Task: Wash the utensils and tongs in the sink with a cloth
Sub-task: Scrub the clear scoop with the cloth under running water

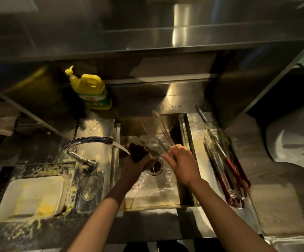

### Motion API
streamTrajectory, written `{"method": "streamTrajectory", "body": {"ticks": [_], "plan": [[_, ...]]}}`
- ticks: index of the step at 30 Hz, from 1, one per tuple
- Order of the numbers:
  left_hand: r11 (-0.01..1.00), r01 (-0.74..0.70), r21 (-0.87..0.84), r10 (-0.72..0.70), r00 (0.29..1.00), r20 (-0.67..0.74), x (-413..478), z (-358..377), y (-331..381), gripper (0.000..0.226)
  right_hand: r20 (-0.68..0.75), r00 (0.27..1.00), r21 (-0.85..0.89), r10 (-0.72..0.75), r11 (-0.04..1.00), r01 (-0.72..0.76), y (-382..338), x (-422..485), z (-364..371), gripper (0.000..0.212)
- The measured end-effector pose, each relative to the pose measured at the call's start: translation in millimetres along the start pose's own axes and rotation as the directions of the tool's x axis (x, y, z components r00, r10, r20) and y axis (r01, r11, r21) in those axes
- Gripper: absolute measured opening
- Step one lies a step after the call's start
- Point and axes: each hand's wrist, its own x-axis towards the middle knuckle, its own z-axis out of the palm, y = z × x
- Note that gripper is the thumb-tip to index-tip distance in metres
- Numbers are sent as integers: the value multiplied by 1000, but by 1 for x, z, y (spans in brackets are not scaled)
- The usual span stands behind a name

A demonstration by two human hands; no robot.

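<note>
Over the steel sink [165,190], my left hand [138,166] grips a dark cloth [137,151] under the water stream from the curved faucet [87,140]. My right hand [182,164] holds the near end of a pair of metal tongs [161,128], which point up and away, blurred by motion. The cloth is wrapped against the tongs' lower part. Several more tongs with red handles [227,168] lie on the drainboard to the right of the sink.
A yellow dish soap bottle [91,90] stands behind the sink at left. A white square container [31,197] and a clear lid [90,191] sit on the messy counter at left. A pen-like object [201,113] lies at back right. The drain [154,168] is below my hands.
</note>
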Motion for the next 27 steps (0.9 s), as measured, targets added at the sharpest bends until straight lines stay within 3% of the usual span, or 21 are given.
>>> {"method": "streamTrajectory", "body": {"ticks": [4, 10, 15, 19, 21, 24, 27], "plan": [[998, -38, 41, 39, 999, -15, -8, 1, 12, 19, -18, 998, 91, -57, 994, 58, -2, -1, -25, 30], [992, -126, 20, 126, 992, 21, -18, 13, 51, 16, -130, 991, 178, -7, 984, 31, -9, -7, -69, 36], [976, -218, 23, 208, 955, 213, -30, 29, 83, 11, -229, 971, 187, 66, 982, -23, -16, -28, -106, 35], [970, -239, 42, 225, 950, 218, -38, 41, 93, 32, -306, 946, 201, 111, 978, -50, -20, -50, -119, 29], [964, -255, 75, 233, 946, 226, -46, 47, 97, 36, -350, 923, 224, 158, 971, -81, -22, -67, -121, 29], [941, -336, 49, 296, 884, 362, -58, 61, 101, 10, -399, 881, 268, 256, 951, -156, -22, -97, -130, 31], [936, -350, 37, 295, 837, 461, -78, 91, 105, 17, -462, 810, 290, 362, 925, -247, -14, -141, -148, 37]]}}
